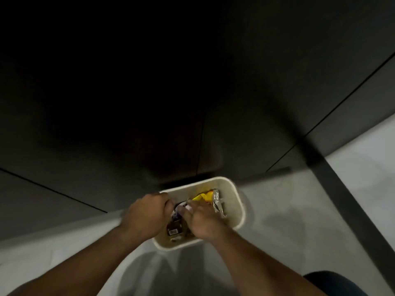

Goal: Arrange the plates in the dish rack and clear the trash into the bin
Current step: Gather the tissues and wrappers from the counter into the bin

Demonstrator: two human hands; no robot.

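A cream rectangular bin (pixel 237 201) stands on the pale floor against a dark cabinet. Inside lie a yellow wrapper (pixel 202 197), a crumpled silver foil wrapper (pixel 217 201) and dark wrappers (pixel 174 228) near the front. My left hand (pixel 145 216) hovers over the bin's left rim with its fingers curled. Over the middle of the bin, my right hand (pixel 203 221) has its fingers bent down around a small white and purple wrapper (pixel 181 207) that sits between both hands. Which hand grips the wrapper is not clear. No plates or dish rack are in view.
Dark cabinet fronts (pixel 106 124) fill the upper part of the view, with seams between panels. A dark strip (pixel 346 206) runs diagonally across the pale floor (pixel 288 231) at the right. A bit of blue clothing (pixel 329 283) shows at the bottom right.
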